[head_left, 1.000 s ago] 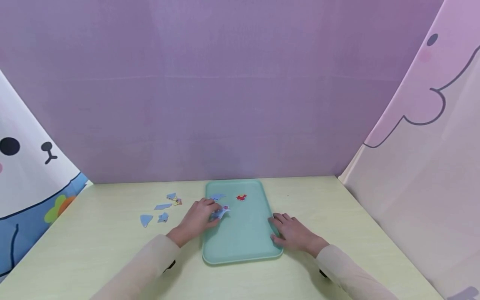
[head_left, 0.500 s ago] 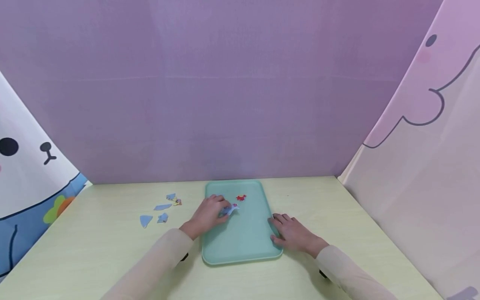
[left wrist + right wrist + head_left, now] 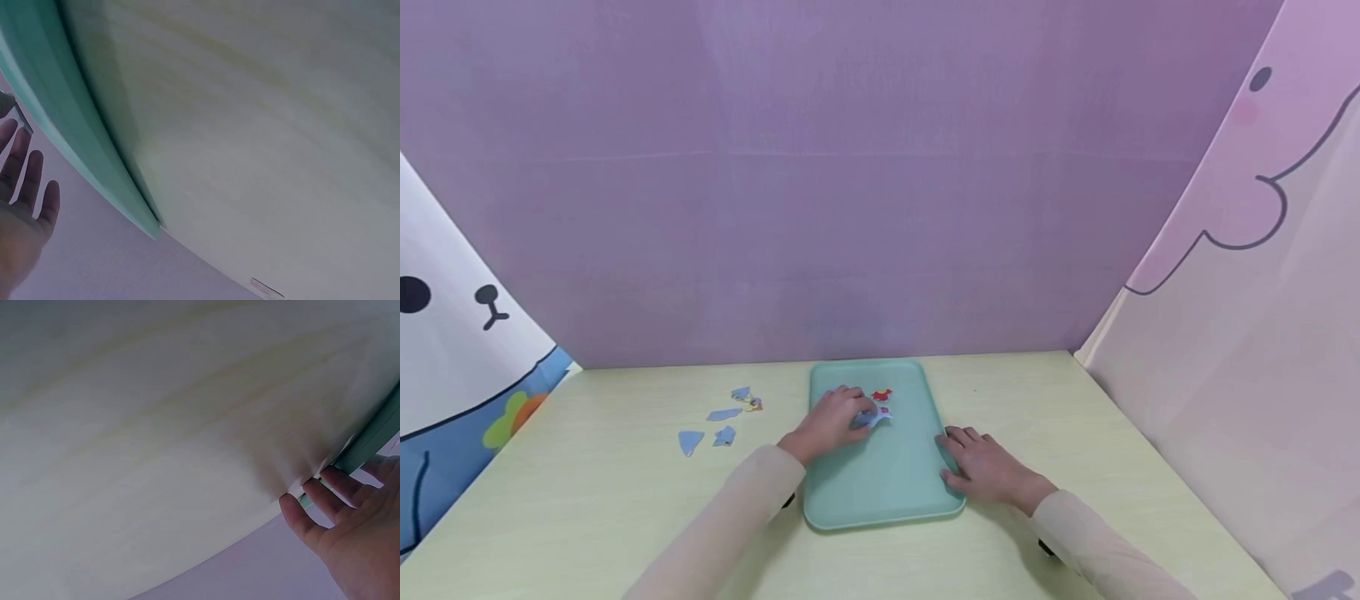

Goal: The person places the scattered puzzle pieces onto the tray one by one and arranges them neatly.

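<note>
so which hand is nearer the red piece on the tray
Left. The left hand is just beside the red piece, holding a paper scrap. The right hand rests on the tray edge, farther off.

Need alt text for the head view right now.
A left hand pinches a paper scrap over a green tray on a pale table; the right hand rests on the tray's right edge. More scraps lie left of it.

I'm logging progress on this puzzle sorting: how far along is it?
Early. Done: one red piece lies on the green tray. In hand: the left hand brings a blue-and-white piece beside it, while the right hand steadies the tray's edge. Left: several blue pieces on the table.
</note>
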A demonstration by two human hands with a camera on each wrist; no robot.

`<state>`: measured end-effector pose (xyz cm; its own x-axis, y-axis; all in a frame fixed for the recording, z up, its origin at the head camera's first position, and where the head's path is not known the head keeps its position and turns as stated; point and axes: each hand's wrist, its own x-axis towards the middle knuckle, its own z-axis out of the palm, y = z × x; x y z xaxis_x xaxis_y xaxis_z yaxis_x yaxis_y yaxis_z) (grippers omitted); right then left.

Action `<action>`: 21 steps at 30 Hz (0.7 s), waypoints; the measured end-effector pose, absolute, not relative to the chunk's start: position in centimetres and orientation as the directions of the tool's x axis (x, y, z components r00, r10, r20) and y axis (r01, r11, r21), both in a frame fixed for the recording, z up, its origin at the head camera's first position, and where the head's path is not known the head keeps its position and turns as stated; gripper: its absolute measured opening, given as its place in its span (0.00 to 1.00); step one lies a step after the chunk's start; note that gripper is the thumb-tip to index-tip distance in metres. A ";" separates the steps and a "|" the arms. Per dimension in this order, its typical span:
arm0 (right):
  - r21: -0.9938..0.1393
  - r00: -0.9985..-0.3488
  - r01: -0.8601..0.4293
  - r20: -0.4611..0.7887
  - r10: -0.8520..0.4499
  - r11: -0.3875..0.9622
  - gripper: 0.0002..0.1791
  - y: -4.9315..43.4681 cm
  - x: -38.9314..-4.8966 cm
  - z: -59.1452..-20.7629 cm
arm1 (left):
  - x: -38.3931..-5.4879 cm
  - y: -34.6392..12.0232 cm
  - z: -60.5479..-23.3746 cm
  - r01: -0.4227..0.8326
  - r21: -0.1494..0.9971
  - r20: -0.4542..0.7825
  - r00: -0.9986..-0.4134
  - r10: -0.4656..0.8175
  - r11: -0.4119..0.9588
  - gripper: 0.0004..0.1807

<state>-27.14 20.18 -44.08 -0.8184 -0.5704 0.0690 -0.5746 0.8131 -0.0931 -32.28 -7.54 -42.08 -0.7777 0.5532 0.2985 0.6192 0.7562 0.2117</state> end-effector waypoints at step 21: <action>-0.092 -0.819 -0.574 0.064 -0.571 0.813 0.31 20.1 -27.2 -43.9 | -34.4 -6.7 -42.2 0.601 0.259 0.235 -0.798 0.554 0.756 0.14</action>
